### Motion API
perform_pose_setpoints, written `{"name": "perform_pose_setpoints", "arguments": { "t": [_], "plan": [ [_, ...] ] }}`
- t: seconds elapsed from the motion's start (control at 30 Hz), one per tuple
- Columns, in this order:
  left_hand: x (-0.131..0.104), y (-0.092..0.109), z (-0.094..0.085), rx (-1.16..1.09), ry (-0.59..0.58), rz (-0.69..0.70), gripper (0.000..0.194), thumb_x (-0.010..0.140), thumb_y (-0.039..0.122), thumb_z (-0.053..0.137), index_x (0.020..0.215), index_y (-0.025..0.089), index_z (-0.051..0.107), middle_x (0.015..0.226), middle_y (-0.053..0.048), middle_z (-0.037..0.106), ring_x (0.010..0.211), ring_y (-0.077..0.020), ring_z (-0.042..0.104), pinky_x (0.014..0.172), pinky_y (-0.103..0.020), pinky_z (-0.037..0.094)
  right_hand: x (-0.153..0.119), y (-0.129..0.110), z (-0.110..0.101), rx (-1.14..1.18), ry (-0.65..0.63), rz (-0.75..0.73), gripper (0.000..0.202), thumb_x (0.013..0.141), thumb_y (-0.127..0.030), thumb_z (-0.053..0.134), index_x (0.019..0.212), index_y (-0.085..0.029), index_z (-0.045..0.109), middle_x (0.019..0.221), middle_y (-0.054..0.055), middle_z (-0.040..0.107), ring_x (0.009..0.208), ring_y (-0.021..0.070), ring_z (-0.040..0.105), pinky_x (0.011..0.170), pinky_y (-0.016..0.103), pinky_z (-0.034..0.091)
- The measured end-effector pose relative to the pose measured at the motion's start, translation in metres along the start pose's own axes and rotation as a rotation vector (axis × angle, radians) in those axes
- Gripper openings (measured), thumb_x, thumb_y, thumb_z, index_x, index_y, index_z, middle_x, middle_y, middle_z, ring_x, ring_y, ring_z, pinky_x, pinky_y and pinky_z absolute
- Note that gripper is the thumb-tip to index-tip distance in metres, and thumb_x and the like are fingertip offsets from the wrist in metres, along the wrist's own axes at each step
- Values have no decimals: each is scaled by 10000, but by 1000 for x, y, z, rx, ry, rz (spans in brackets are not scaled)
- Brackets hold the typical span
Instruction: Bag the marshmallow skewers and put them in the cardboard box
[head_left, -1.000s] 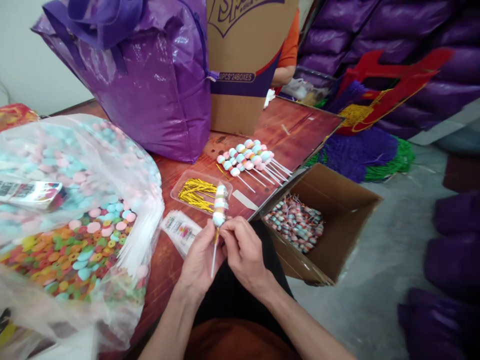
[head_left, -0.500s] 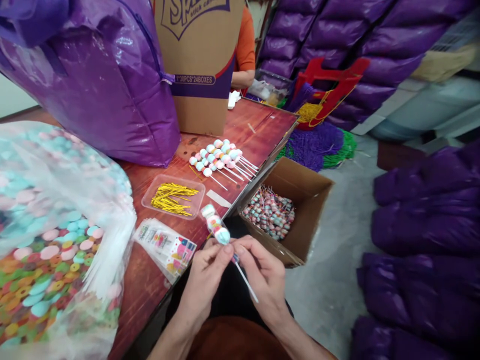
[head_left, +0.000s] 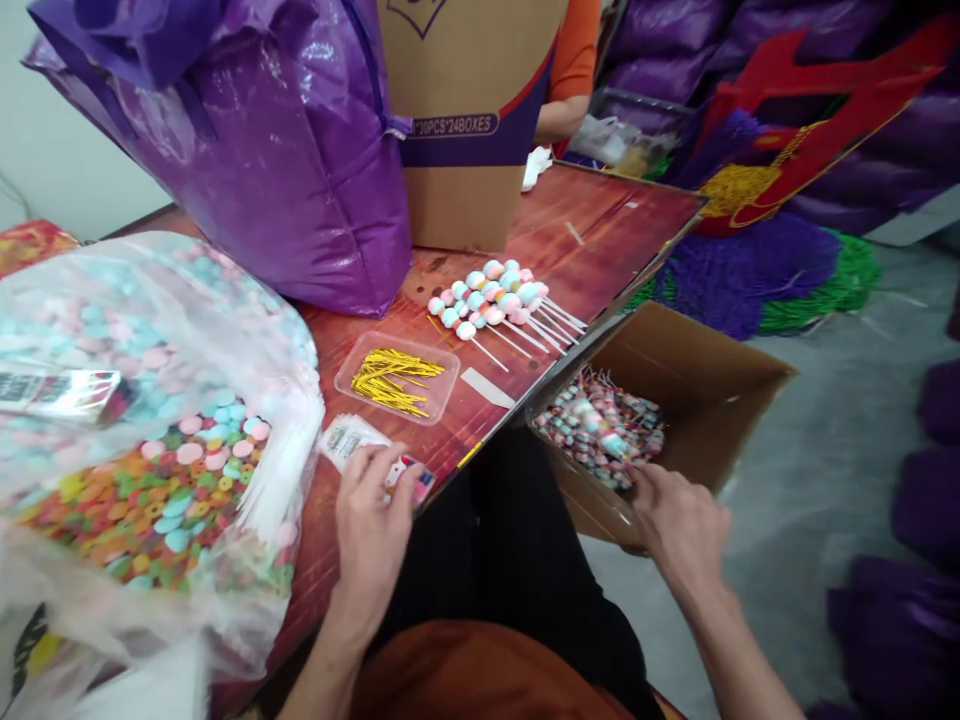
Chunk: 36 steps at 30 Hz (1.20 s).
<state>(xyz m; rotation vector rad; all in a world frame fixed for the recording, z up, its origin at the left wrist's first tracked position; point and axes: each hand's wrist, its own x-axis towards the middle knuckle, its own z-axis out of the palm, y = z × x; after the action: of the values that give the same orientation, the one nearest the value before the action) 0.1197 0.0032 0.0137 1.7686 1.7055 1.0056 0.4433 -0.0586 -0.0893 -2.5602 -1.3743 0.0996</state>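
My left hand [head_left: 373, 505] lies over a fan of printed plastic sleeves [head_left: 349, 437] at the table edge, its thumb and fingers apart and touching the top ones. To the right, my right hand [head_left: 679, 515] reaches over the near side of an open carton [head_left: 701, 370], fingers pinched at the lower end of a wrapped candy stick [head_left: 604, 432]. That stick rests against a heap of wrapped candy sticks [head_left: 570, 400] inside. Unwrapped candy sticks [head_left: 491, 293] with pastel pieces lie in a row on the table. Yellow twist ties [head_left: 394, 380] fill a clear shallow tray [head_left: 452, 385].
A large clear bag of colourful candy pieces [head_left: 180, 500] takes up the table's left. Behind stand a purple bag [head_left: 300, 170] and a tall carton [head_left: 457, 205]. A person's orange sleeve [head_left: 577, 50] shows beyond. A red stool [head_left: 825, 95] stands past the table corner.
My hands have parted. The right one has carried the wrapped candy stick from in front of me into the carton, while the left has moved onto the plastic sleeves. The view has shifted left.
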Motion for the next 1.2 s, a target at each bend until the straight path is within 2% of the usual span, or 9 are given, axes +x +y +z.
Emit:
{"name": "perform_pose_setpoints", "arguments": {
  "t": [0.17, 0.33, 0.4, 0.6, 0.77, 0.87, 0.97, 1.07, 1.2],
  "plan": [
    [10, -27, -17, 200, 0, -32, 32, 823, 245, 666, 814, 224, 687, 864, -50, 637, 824, -231, 567, 768, -348, 433, 14, -2, 30, -61, -15, 62, 252, 840, -143, 567, 937, -120, 798, 867, 197, 670, 811, 329, 587, 672, 426, 372],
    [13, -22, -13, -94, 64, -124, 93, 807, 262, 689, 722, 227, 698, 742, -10, 629, 667, -171, 521, 657, -285, 385, -8, -76, 10, 236, 103, -153, 241, 927, -241, 529, 933, -182, 763, 960, 117, 704, 912, 266, 629, 816, 420, 464],
    [13, -13, -12, -224, 91, -138, 81, 799, 275, 708, 740, 221, 712, 747, -10, 636, 670, -165, 532, 650, -273, 396, -26, -113, -10, 668, 183, -343, 204, 941, -264, 554, 891, -199, 741, 938, 94, 705, 919, 245, 634, 865, 424, 475],
    [13, 22, -3, -402, 23, -96, 90, 830, 267, 695, 768, 205, 716, 794, -28, 654, 774, -175, 588, 746, -273, 438, -61, -200, -59, 1288, -271, -337, 56, 833, -253, 722, 859, -203, 725, 829, 31, 710, 765, 188, 638, 726, 322, 519],
    [0, 28, 4, -509, 173, -233, 226, 815, 386, 730, 725, 190, 660, 674, 10, 559, 634, -131, 495, 627, -243, 405, -47, -207, -70, 1409, -346, -176, 180, 828, -283, 717, 694, -177, 662, 684, -9, 650, 652, 139, 567, 653, 261, 475],
    [-10, 32, 10, -766, -93, -427, 449, 800, 532, 712, 575, 155, 618, 544, 17, 467, 524, -92, 371, 514, -227, 325, -41, -203, -75, 1420, -287, -156, 209, 835, -288, 703, 672, -180, 627, 644, -22, 611, 607, 123, 534, 604, 241, 457],
    [-7, 38, 18, -1246, -272, -749, 455, 708, 579, 779, 832, 143, 742, 716, -22, 607, 573, -82, 447, 516, -203, 370, -44, -204, -79, 1473, -329, -125, 234, 861, -314, 683, 681, -188, 602, 607, -31, 588, 551, 119, 529, 550, 234, 457],
    [8, 42, 23, -1513, -168, -857, 401, 619, 401, 895, 907, 166, 744, 841, -20, 669, 615, -60, 502, 597, -190, 459, -47, -206, -79, 1492, -366, -171, 219, 889, -321, 657, 718, -187, 631, 647, -18, 615, 607, 134, 570, 614, 251, 488],
    [21, 39, 25, -1354, 42, -680, 288, 585, 290, 912, 734, 145, 712, 696, 20, 641, 554, -50, 490, 589, -191, 469, -44, -204, -76, 1455, -386, -200, 189, 882, -341, 670, 775, -186, 654, 726, -6, 630, 686, 145, 567, 672, 258, 484]
  ]
}}
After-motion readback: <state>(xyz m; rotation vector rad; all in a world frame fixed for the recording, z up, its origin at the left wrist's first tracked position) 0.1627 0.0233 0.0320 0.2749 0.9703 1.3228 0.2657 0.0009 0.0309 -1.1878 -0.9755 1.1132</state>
